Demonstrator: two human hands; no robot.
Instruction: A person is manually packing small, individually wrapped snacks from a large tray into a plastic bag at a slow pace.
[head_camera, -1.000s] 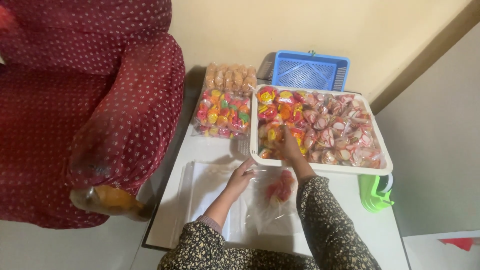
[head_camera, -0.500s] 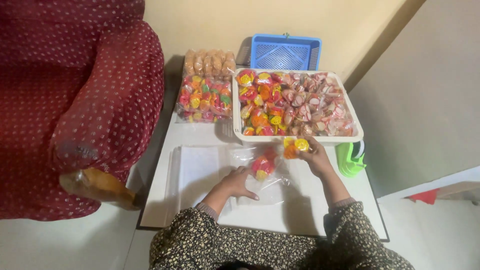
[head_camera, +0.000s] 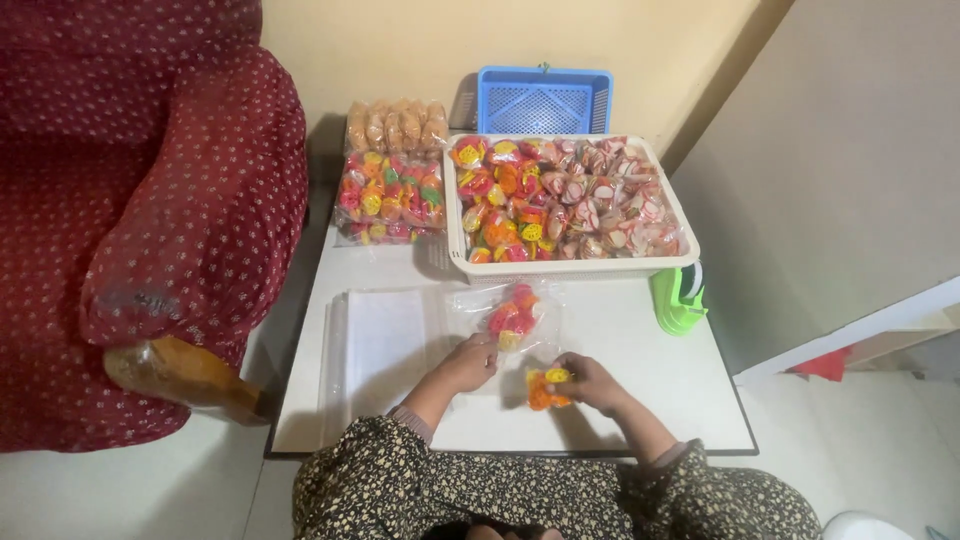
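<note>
My left hand (head_camera: 468, 362) pinches the open mouth of a clear plastic bag (head_camera: 510, 315) that lies on the white table (head_camera: 640, 340) and holds a few red, orange and yellow wrapped candies. My right hand (head_camera: 590, 383) sits just right of the bag's mouth, fingers closed on a small bunch of orange and yellow wrapped candies (head_camera: 545, 390). A white tray (head_camera: 455, 235) heaped with many such candies stands at the far side of the table.
A stack of flat clear bags (head_camera: 385, 340) lies left of my hands. Behind it sit a filled candy bag (head_camera: 390, 198) and a bag of tan snacks (head_camera: 395, 125). A blue basket (head_camera: 543, 100) stands at the back, a green sealer tool (head_camera: 678, 298) at the right, a red dotted armchair (head_camera: 150, 210) on the left.
My right hand took candies from the tray and drew back toward me to the bag's mouth. My left hand kept hold of the bag.
</note>
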